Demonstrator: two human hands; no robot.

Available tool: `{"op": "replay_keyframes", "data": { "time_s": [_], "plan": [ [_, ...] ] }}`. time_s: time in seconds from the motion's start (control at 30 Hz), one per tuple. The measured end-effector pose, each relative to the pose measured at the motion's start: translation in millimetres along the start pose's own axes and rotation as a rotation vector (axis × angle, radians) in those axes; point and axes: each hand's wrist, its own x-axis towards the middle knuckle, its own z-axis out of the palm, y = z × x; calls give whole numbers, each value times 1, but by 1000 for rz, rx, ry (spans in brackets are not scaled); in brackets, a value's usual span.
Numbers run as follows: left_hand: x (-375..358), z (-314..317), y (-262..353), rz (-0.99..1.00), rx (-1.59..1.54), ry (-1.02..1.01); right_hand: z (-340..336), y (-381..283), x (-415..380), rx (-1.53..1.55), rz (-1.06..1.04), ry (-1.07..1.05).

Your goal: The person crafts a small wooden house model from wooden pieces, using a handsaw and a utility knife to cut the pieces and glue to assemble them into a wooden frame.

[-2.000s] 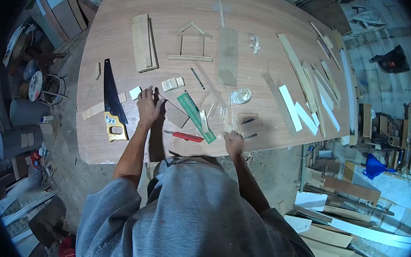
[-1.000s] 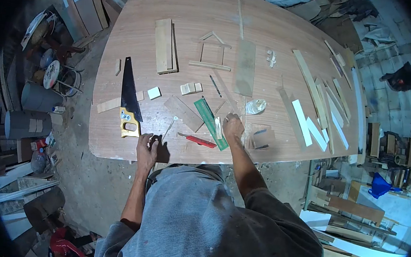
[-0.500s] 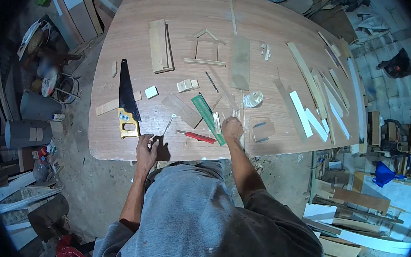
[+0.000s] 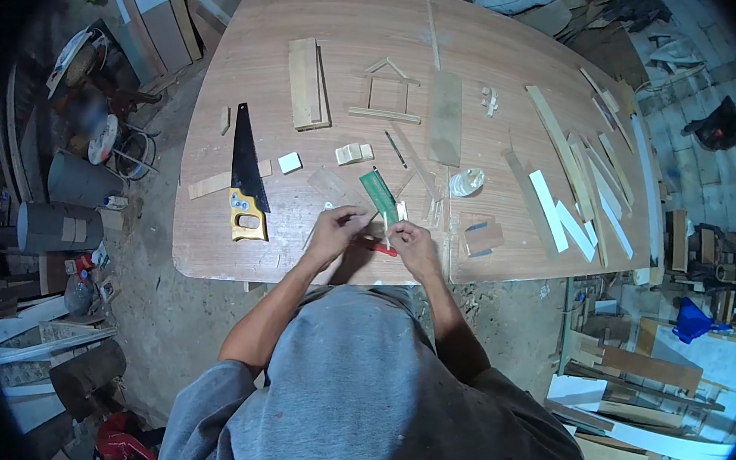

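Near the table's front edge, my left hand (image 4: 336,233) has its fingers pressed together; what they hold, if anything, is too small to tell. Close on its right, my right hand (image 4: 413,247) pinches a thin wooden strip (image 4: 387,225). Both hands are raised over a red utility knife (image 4: 377,247), which they partly cover. A green ruler (image 4: 378,193) lies just beyond the hands. To the left is a handsaw (image 4: 250,169) with a yellow handle. A pencil (image 4: 396,149) lies farther back, below a small house-shaped frame of strips (image 4: 386,96).
The wooden table (image 4: 234,64) also bears stacked boards (image 4: 309,85), small wood blocks (image 4: 354,154), a clear jar (image 4: 467,182) and white strips (image 4: 548,211) on the right. Wood offcuts (image 4: 631,398) lie beyond the right edge, and grey cylinders (image 4: 61,227) stand at left.
My left hand has moved right from beside the saw handle, towards my right hand. The thin strip now shows in my right hand's fingers. The view has shifted slightly.
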Motion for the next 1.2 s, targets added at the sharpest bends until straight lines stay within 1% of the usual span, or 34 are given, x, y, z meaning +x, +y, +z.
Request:
{"op": "replay_keyframes", "data": {
  "time_s": [0.03,0.07,0.13,0.17,0.3,0.37,0.47,0.5,0.57,0.7,0.8,0.87,0.9,0.93,1.0,1.03,1.07,1.1,1.13,1.17,1.2],
  "plan": [
    [5,9,-2,33,-54,-13,4,0,-4,44,-48,-23],
    [6,13,-4,34,-52,-23,5,0,-8,46,-50,-14],
    [4,20,-5,-69,-171,-114,9,-15,-20,-134,21,-13],
    [4,24,-7,-63,-144,-88,9,-18,-24,-192,40,-2],
    [3,24,-19,-88,-134,-134,12,-7,-30,-218,2,1],
    [2,24,-19,-73,-112,-97,16,3,-29,-105,-57,26],
    [5,22,-21,-117,-116,-55,24,-4,-30,-13,-28,16],
    [5,21,-23,-119,-116,-57,25,-6,-30,-13,-27,17],
    [5,20,-26,-119,-137,-43,27,-11,-28,-54,67,11],
    [5,18,-33,-154,-201,-56,32,-11,-27,-32,36,53],
    [6,14,-43,-187,-247,-62,32,-4,-27,-102,3,48],
    [5,14,-50,-251,-270,-14,32,6,-28,-103,2,33],
    [4,16,-51,-260,-290,8,32,12,-28,-88,-25,38],
    [3,18,-52,-271,-286,-7,29,18,-30,-84,-16,54],
    [2,23,-54,-292,-260,49,21,27,-34,-90,-4,69],
    [3,26,-57,-280,-238,32,15,31,-35,-90,-1,77],
    [5,30,-61,-283,-239,25,9,34,-36,-196,-13,140],
    [9,34,-66,-249,-141,29,0,40,-37,-304,-26,201],
    [11,38,-71,-215,-43,35,-14,60,-33,-306,-22,205],
    [14,40,-76,-219,-46,32,-32,92,-25,-372,-100,353],
    [17,39,-80,-144,100,25,-47,113,-20,-437,-178,501]
  ]
}}
